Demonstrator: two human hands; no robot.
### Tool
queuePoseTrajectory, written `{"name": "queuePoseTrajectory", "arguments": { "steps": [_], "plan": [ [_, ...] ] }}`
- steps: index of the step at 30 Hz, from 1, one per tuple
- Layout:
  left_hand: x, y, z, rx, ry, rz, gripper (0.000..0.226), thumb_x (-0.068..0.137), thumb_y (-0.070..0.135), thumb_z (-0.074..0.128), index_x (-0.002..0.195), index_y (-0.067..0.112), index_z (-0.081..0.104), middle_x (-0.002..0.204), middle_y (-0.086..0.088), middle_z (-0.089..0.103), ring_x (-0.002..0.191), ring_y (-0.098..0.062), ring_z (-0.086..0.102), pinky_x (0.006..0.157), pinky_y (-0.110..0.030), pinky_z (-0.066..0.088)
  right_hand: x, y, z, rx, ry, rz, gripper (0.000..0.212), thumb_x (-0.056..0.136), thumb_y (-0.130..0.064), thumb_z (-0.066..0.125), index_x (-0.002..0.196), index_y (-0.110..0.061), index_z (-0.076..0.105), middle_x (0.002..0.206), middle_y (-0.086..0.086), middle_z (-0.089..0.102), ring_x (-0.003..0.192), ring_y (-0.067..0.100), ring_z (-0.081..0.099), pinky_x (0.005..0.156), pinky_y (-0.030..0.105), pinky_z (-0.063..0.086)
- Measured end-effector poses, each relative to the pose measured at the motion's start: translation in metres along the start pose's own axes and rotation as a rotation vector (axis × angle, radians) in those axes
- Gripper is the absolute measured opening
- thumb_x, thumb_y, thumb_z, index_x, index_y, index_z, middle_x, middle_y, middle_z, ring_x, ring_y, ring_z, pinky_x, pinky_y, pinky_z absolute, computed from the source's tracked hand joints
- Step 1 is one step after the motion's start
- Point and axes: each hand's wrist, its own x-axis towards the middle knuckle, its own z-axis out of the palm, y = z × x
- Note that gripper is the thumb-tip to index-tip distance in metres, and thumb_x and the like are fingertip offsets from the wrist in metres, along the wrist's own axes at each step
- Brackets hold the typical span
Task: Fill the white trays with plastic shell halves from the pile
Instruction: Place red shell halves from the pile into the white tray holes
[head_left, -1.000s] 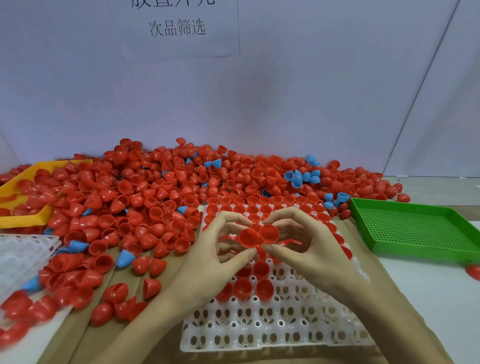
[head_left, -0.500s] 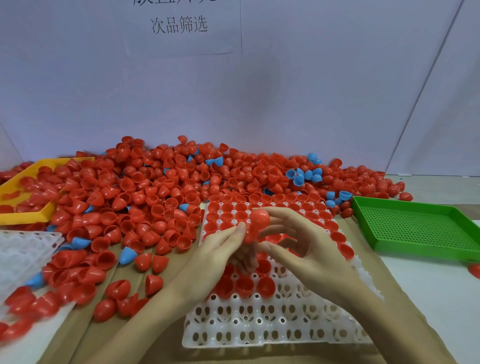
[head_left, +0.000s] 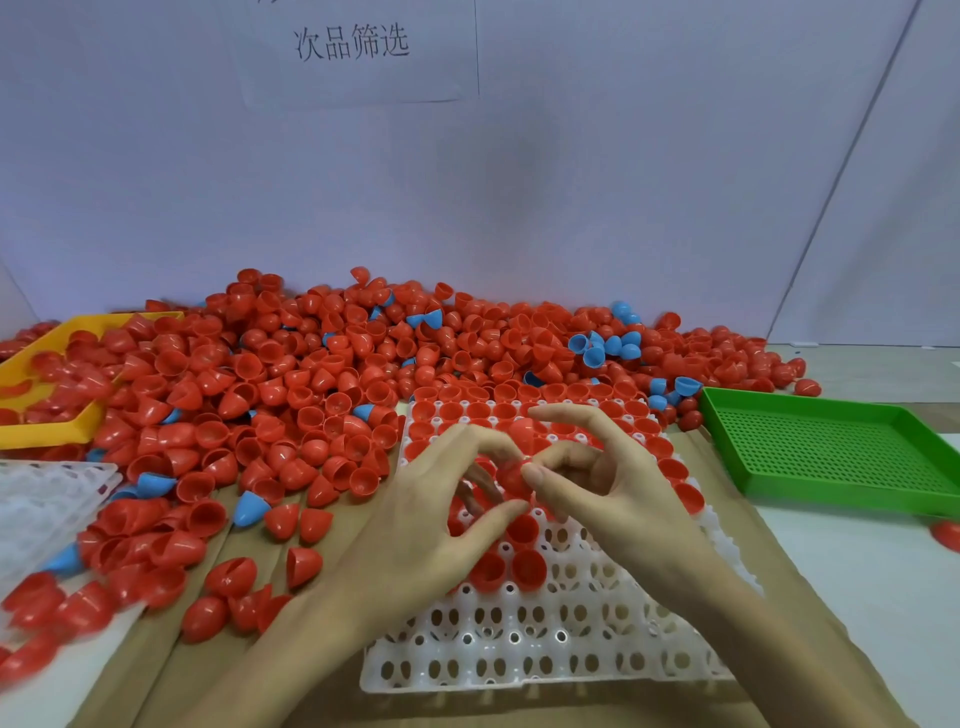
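Both hands (head_left: 519, 499) pinch a red shell (head_left: 511, 477) over the white tray (head_left: 545, 654).

Your tray (head_left: 545, 654) lies straight before you, its far rows filled with shells, the near rows bare. Behind it and to its left spreads the pile (head_left: 322, 374). A second tray (head_left: 47, 493) sits at far left, a mesh tray (head_left: 831, 452) at right.
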Motion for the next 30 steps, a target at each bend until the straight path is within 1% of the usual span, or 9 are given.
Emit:
{"name": "queuePoseTrajectory", "arguments": {
  "steps": [4,6,8,11,15,18,22,26,30],
  "plan": [
    [-0.001,-0.001,0.002,-0.097,0.054,-0.098,0.022,0.097,0.029,0.076,0.113,0.038,0.063,0.110,0.018,0.071,0.101,-0.007,0.072,0.085,-0.016,0.055,0.000,-0.001,0.001,-0.043,0.026,-0.028,0.032,0.098,-0.032,0.067,0.129,-0.026,0.062,0.083,0.004,0.071,0.071,0.020,0.065,0.071,0.034,0.058],
    [-0.001,-0.002,0.002,-0.209,0.069,-0.176,0.021,0.095,0.030,0.077,0.112,0.037,0.066,0.111,0.015,0.073,0.102,-0.010,0.073,0.087,-0.020,0.057,0.001,0.000,0.000,-0.124,0.071,-0.054,0.024,0.098,-0.031,0.067,0.122,-0.026,0.065,0.086,0.001,0.071,0.074,0.018,0.067,0.070,0.034,0.058],
    [0.000,-0.002,0.002,-0.274,0.066,-0.221,0.021,0.094,0.030,0.077,0.112,0.035,0.067,0.111,0.012,0.074,0.103,-0.013,0.074,0.090,-0.026,0.059,0.002,0.003,-0.003,-0.209,0.089,-0.052,0.019,0.095,-0.028,0.073,0.113,-0.027,0.068,0.088,-0.003,0.070,0.079,0.012,0.069,0.070,0.026,0.056],
    [-0.001,0.000,0.003,-0.300,0.012,-0.206,0.022,0.095,0.027,0.078,0.113,0.034,0.068,0.112,0.011,0.075,0.106,-0.012,0.074,0.092,-0.025,0.058,0.003,0.004,-0.007,-0.253,-0.012,0.007,0.017,0.095,-0.023,0.076,0.110,-0.027,0.069,0.088,-0.002,0.070,0.078,0.012,0.070,0.070,0.024,0.056],
    [-0.002,0.000,0.004,-0.204,-0.034,-0.159,0.018,0.097,0.027,0.075,0.112,0.036,0.070,0.111,0.017,0.074,0.110,-0.008,0.071,0.093,-0.020,0.055,0.004,0.005,-0.016,-0.341,-0.086,0.008,0.011,0.098,-0.011,0.071,0.104,-0.020,0.070,0.081,0.002,0.073,0.071,0.013,0.071,0.065,0.025,0.057],
    [-0.002,-0.003,0.001,-0.049,-0.002,-0.119,0.011,0.100,0.026,0.071,0.108,0.034,0.071,0.107,0.019,0.072,0.107,-0.008,0.069,0.090,-0.021,0.054,0.004,0.001,-0.033,-0.503,-0.134,0.017,0.010,0.097,-0.017,0.074,0.100,-0.026,0.071,0.083,0.000,0.073,0.073,0.015,0.071,0.067,0.031,0.059],
    [-0.001,-0.007,-0.003,0.082,0.016,-0.069,0.005,0.100,0.025,0.069,0.104,0.027,0.072,0.103,0.018,0.067,0.104,-0.009,0.064,0.091,-0.027,0.052,0.001,-0.001,-0.049,-0.671,-0.290,0.043,0.014,0.096,-0.024,0.075,0.097,-0.038,0.070,0.085,-0.005,0.070,0.071,0.008,0.064,0.063,0.021,0.051],
    [-0.001,-0.009,-0.004,0.267,-0.135,0.119,0.015,0.101,0.037,0.068,0.105,0.023,0.071,0.107,0.015,0.062,0.108,-0.008,0.057,0.093,-0.030,0.049,0.002,-0.002,-0.051,-0.695,-0.399,0.061,0.013,0.094,-0.027,0.077,0.097,-0.039,0.071,0.080,-0.008,0.069,0.065,0.003,0.060,0.060,0.016,0.046],
    [-0.005,-0.009,0.002,0.282,-0.227,0.218,0.014,0.098,0.038,0.071,0.103,0.024,0.071,0.107,0.016,0.062,0.107,-0.006,0.056,0.095,-0.031,0.048,0.001,-0.006,-0.051,-0.680,-0.441,0.069,0.016,0.094,-0.029,0.077,0.106,-0.038,0.071,0.080,-0.008,0.070,0.067,0.003,0.061,0.062,0.017,0.047]
  ]
}}
